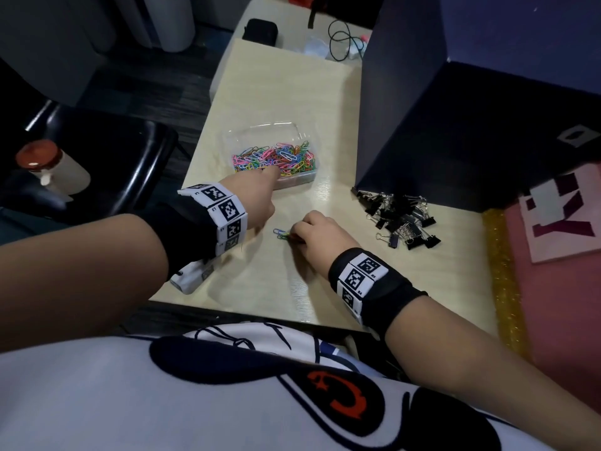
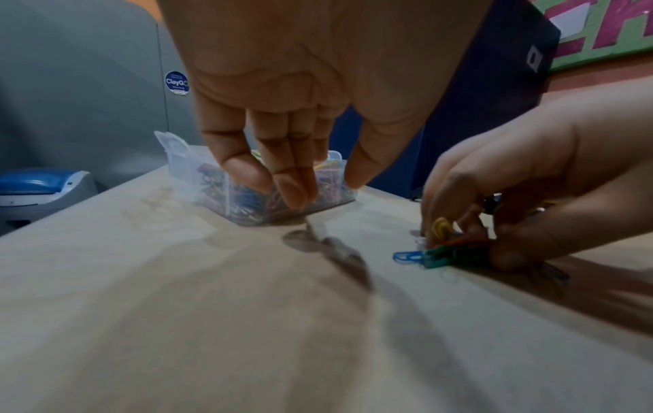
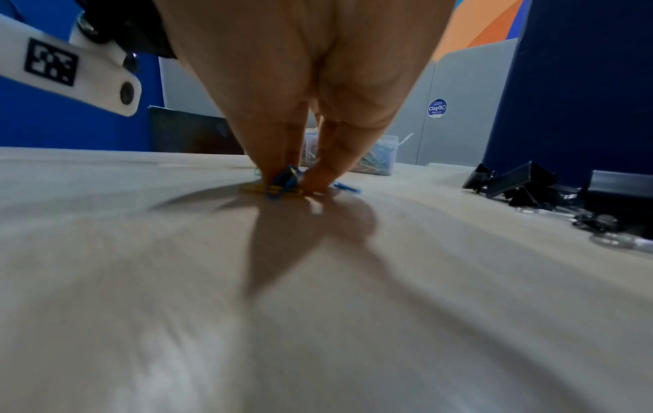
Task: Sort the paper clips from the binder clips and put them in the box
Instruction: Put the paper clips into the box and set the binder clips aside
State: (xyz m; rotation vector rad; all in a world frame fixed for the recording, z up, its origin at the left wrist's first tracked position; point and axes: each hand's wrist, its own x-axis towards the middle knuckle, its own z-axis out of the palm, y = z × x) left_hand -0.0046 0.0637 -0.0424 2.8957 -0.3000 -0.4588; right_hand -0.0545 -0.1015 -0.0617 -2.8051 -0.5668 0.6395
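Note:
A clear plastic box (image 1: pixel 294 131) on the pale table holds a heap of coloured paper clips (image 1: pixel 276 157). My left hand (image 1: pixel 266 193) hovers just in front of the box, fingers hanging loosely with the thumb apart and nothing in them, as the left wrist view shows of the left hand (image 2: pixel 318 190). My right hand (image 1: pixel 294 234) pinches a small bunch of loose paper clips (image 1: pixel 280 233) against the table in the middle. The bunch (image 2: pixel 438 253) is blue, green, yellow and red. In the right wrist view the right hand (image 3: pixel 286 181) closes round them. Black binder clips (image 1: pixel 401 219) lie piled to the right.
A tall dark blue box (image 1: pixel 422 109) stands behind the binder clips. A pink card with letters (image 1: pixel 559 209) lies at the far right. Left of the table are a black chair (image 1: pixel 123 157) and a red-capped bottle (image 1: pixel 48 167). A cable (image 1: pixel 341 40) and black case (image 1: pixel 260 30) lie on the far tabletop.

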